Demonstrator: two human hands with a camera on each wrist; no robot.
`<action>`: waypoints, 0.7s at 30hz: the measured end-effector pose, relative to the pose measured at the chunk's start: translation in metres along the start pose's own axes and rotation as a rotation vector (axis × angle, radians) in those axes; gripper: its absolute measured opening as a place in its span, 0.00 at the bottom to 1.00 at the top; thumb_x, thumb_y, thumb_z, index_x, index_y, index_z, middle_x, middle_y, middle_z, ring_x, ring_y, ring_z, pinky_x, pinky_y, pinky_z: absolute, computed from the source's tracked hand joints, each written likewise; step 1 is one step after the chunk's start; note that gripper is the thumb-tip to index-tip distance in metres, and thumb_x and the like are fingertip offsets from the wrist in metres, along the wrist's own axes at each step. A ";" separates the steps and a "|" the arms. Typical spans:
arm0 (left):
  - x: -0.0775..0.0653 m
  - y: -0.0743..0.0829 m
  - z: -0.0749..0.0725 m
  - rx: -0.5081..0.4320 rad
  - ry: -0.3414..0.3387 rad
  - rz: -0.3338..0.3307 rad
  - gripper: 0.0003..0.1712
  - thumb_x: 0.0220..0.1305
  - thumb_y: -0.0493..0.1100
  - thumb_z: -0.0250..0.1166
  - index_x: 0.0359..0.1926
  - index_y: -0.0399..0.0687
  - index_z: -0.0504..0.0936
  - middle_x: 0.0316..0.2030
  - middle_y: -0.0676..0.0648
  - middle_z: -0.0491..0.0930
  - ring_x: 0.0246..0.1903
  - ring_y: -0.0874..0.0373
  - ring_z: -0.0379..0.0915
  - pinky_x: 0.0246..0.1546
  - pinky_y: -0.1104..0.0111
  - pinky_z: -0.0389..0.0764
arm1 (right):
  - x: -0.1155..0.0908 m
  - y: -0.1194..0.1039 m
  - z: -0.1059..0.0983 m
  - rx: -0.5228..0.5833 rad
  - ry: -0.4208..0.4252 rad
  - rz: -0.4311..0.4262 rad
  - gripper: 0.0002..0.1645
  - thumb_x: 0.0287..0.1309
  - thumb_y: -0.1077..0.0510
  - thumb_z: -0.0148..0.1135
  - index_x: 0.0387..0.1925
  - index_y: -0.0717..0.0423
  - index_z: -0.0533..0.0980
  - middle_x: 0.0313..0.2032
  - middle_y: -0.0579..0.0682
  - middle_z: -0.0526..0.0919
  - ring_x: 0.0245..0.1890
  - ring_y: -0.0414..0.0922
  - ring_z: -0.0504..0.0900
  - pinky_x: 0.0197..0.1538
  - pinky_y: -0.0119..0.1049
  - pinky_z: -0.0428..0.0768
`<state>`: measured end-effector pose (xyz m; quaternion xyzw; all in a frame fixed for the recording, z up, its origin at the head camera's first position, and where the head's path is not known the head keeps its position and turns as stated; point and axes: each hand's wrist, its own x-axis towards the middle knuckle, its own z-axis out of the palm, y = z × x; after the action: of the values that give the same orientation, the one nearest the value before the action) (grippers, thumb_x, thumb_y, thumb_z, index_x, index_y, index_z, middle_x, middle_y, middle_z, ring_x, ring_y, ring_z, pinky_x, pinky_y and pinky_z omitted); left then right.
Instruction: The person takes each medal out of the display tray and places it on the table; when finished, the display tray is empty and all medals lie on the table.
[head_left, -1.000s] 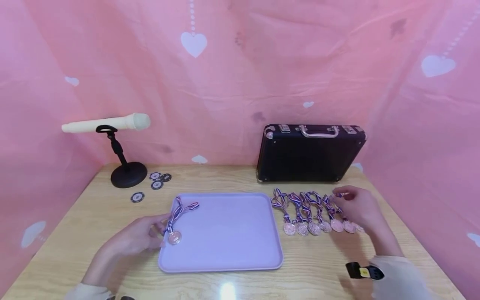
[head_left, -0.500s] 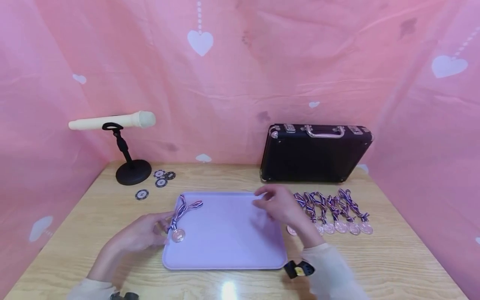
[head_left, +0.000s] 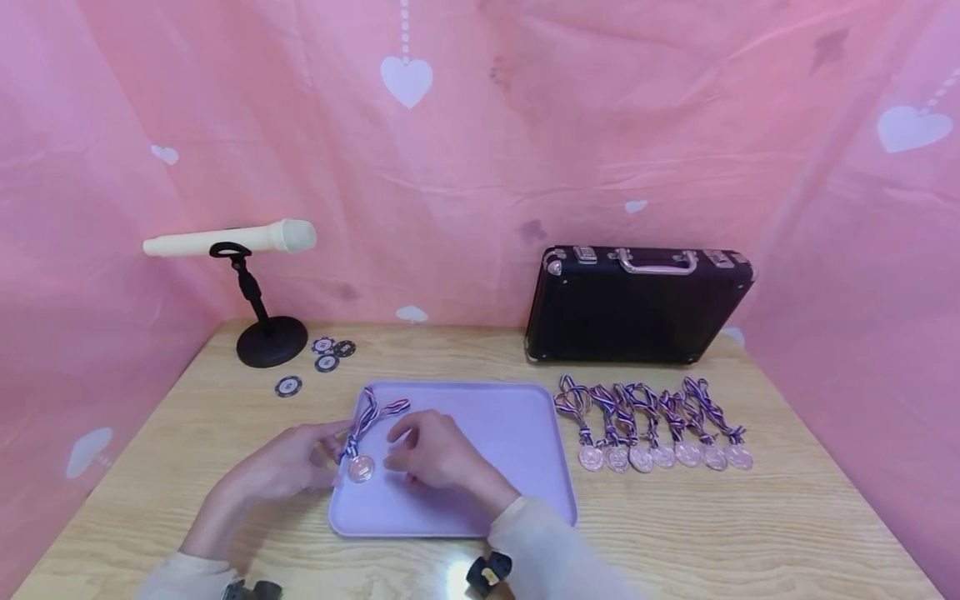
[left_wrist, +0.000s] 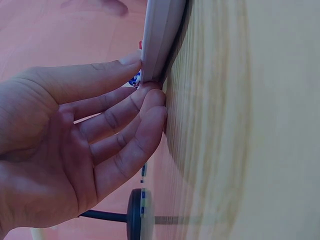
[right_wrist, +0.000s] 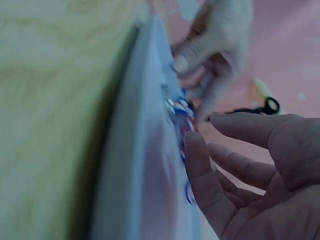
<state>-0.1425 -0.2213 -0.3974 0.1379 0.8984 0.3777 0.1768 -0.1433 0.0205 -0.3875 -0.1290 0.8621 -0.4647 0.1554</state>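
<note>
A lilac tray (head_left: 525, 433) lies on the table. Near its left side rests a medal (head_left: 362, 468) on a striped red, white and blue ribbon. My left hand (head_left: 281, 467) touches the tray's left rim, thumb and fingertips spaced along it, beside the ribbon. Over the tray, just right of that medal, hovers my right hand (head_left: 435, 454), its thumb and forefinger apart with nothing held. The right wrist view, partly blurred, shows the right fingers (right_wrist: 197, 155) close to the ribbon (right_wrist: 185, 112). Right of the tray, several more medals (head_left: 641, 457) lie in a row with knotted ribbons.
A black briefcase (head_left: 637, 317) stands at the back right. At the back left, a cream microphone (head_left: 255, 239) sits on a black stand (head_left: 272, 340), with several poker chips (head_left: 288, 386) near its base. A pink cloth (head_left: 480, 192) hangs behind the table.
My right hand has swept left from the row of medals, across the tray, to near the single medal. My left hand keeps its place at the tray's rim. The head view has shifted slightly.
</note>
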 end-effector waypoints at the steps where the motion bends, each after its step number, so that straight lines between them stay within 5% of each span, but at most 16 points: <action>1: 0.000 0.000 0.000 -0.005 -0.004 -0.002 0.47 0.58 0.35 0.77 0.77 0.37 0.68 0.43 0.45 0.82 0.35 0.55 0.79 0.33 0.65 0.81 | 0.002 -0.001 0.005 -0.002 -0.003 0.005 0.14 0.58 0.63 0.75 0.46 0.61 0.84 0.22 0.47 0.82 0.14 0.41 0.80 0.22 0.33 0.79; 8: 0.000 -0.001 -0.002 -0.026 -0.011 0.035 0.48 0.58 0.36 0.77 0.77 0.34 0.67 0.43 0.44 0.82 0.35 0.55 0.80 0.31 0.65 0.82 | 0.013 -0.004 0.026 -0.075 0.009 -0.001 0.14 0.55 0.60 0.79 0.41 0.59 0.84 0.15 0.46 0.79 0.09 0.37 0.75 0.20 0.30 0.74; 17: 0.000 0.000 -0.002 -0.014 -0.003 0.037 0.47 0.58 0.34 0.77 0.77 0.34 0.67 0.43 0.44 0.83 0.35 0.56 0.79 0.32 0.67 0.80 | 0.020 -0.007 0.036 -0.268 0.055 -0.061 0.15 0.49 0.55 0.81 0.38 0.54 0.86 0.35 0.46 0.88 0.35 0.42 0.79 0.43 0.32 0.76; 21: 0.000 -0.001 -0.002 -0.035 -0.011 0.040 0.47 0.58 0.34 0.76 0.77 0.34 0.67 0.43 0.43 0.83 0.33 0.55 0.79 0.30 0.66 0.81 | 0.021 -0.007 0.039 -0.316 0.055 -0.061 0.12 0.50 0.55 0.81 0.35 0.51 0.85 0.35 0.44 0.87 0.35 0.42 0.79 0.44 0.33 0.76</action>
<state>-0.1434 -0.2227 -0.3970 0.1548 0.8877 0.3960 0.1765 -0.1469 -0.0203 -0.4052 -0.1652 0.9241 -0.3313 0.0953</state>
